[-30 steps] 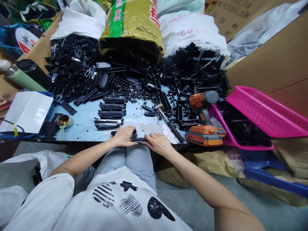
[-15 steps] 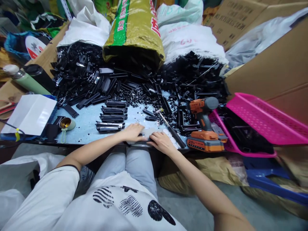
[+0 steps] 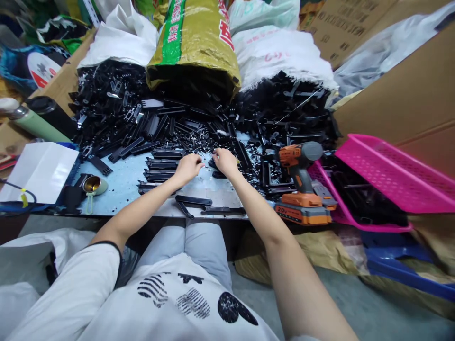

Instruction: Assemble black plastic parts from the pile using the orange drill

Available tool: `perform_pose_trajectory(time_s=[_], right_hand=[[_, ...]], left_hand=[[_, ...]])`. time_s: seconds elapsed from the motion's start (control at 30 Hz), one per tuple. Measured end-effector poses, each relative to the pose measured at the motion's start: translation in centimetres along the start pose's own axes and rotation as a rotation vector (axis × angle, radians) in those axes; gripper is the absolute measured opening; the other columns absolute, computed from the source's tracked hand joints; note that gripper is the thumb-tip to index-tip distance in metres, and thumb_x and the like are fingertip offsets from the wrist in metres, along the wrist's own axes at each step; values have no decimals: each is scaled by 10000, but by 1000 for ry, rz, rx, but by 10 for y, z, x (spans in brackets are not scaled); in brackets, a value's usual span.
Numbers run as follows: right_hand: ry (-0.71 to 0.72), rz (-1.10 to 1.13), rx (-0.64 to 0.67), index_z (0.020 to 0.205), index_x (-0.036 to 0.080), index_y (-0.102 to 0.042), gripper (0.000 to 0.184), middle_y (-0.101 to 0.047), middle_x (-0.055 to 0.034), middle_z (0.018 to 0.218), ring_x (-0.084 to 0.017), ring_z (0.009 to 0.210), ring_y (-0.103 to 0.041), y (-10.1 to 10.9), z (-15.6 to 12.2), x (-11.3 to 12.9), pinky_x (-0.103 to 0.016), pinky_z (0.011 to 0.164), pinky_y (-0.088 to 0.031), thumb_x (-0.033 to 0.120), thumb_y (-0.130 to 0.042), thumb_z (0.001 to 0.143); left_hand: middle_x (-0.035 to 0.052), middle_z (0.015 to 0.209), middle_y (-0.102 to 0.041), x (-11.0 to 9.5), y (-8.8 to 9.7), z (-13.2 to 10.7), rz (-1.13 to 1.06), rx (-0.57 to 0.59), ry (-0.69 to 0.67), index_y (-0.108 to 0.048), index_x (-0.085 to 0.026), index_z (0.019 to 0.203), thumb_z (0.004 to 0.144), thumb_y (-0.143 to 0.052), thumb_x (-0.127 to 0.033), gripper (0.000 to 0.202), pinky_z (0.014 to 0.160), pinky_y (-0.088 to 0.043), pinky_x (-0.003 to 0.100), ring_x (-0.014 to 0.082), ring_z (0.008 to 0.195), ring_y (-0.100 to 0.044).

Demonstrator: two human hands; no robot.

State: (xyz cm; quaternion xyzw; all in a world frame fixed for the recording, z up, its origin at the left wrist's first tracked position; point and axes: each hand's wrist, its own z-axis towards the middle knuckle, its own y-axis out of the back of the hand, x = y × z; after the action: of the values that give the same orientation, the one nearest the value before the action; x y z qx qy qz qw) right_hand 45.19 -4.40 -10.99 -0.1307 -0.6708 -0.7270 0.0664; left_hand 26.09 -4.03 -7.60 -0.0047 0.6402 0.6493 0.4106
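My left hand (image 3: pixel 189 168) is over the blue tabletop, thumb and fingertips drawn together in a pinch; whatever is between them is too small to make out. Just right of it, my right hand (image 3: pixel 225 162) reaches to the near edge of a heap of small metal pins (image 3: pixel 197 142), its fingertips bunched; any piece in them cannot be made out. Below both hands, at the table's front edge, lie hinged black plastic arms (image 3: pixel 194 201), partly folded, joined or touching a straight black strip (image 3: pixel 223 210). Stacked black plastic assemblies (image 3: pixel 156 164) lie beside my left wrist.
An orange cordless drill (image 3: pixel 301 182) stands right of my right forearm, before a pink basket (image 3: pixel 377 227). Black parts spill from a gold sack (image 3: pixel 199 42) and white sacks (image 3: pixel 280 57) at the back. A small cup (image 3: pixel 95 185) stands left.
Both hands have moved forward from the table's front edge to the small pins. The black hinged arms they covered now lie uncovered at the edge. My right forearm now covers most of the hammer.
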Motion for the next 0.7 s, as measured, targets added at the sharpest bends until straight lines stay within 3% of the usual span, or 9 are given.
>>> perform_pose_trajectory(time_s=[0.07, 0.13, 0.2, 0.3, 0.47, 0.6, 0.7], right_hand=[[-101, -21, 87, 1061, 177, -617, 254, -651, -109, 1023, -237, 959, -568, -8, 22, 6, -320, 810, -426, 228, -458, 868], [-116, -17, 89, 1047, 179, -628, 270, -650, -109, 1034, -231, 940, -581, -12, 28, 7, -323, 819, -430, 177, -434, 859], [-72, -3, 37, 1040, 185, -629, 290, -633, -106, 1071, -229, 954, -580, -12, 23, 4, -330, 834, -431, 158, -398, 867], [-21, 8, 29, 1033, 183, -626, 259, -610, -108, 1090, -232, 965, -572, -9, 9, -1, -337, 838, -435, 213, -420, 878], [-5, 29, 59, 1009, 159, -631, 233, -613, -108, 1046, -223, 943, -569, -8, -2, -4, -323, 836, -429, 275, -485, 869], [36, 20, 49, 1019, 151, -625, 227, -603, -112, 1044, -217, 935, -564, -10, 4, 3, -312, 829, -421, 241, -486, 863], [108, 12, 48, 1063, 143, -606, 245, -587, -119, 1078, -219, 985, -545, -13, 13, 17, -304, 852, -410, 223, -477, 870]], left_hand=[[63, 792, -656, 10, 19, -41, -286, -79, 112, -677, -146, 831, 790, -638, -320, 183, 706, -448, 281, 171, 737, -597], [35, 664, -624, 22, 30, -80, -629, -82, 340, -669, -136, 792, 749, -662, -413, 281, 573, -427, 246, 130, 581, -558], [14, 592, -592, 33, 30, -112, -914, -53, 551, -659, -122, 752, 662, -715, -484, 377, 497, -387, 218, 94, 492, -505], [10, 582, -591, 40, 18, -137, -1100, -29, 699, -649, -109, 714, 554, -780, -493, 436, 483, -371, 199, 69, 472, -482], [-15, 541, -562, 39, 10, -134, -968, 4, 650, -642, -110, 689, 618, -737, -452, 362, 489, -365, 198, 69, 462, -475], [-3, 553, -573, 41, 12, -131, -649, 162, 487, -671, -120, 735, 745, -652, -361, 242, 536, -421, 235, 113, 502, -522], [67, 763, -645, 37, 3, -141, -289, 41, 276, -690, -135, 905, 819, -598, -286, 197, 665, -474, 294, 176, 696, -600]])
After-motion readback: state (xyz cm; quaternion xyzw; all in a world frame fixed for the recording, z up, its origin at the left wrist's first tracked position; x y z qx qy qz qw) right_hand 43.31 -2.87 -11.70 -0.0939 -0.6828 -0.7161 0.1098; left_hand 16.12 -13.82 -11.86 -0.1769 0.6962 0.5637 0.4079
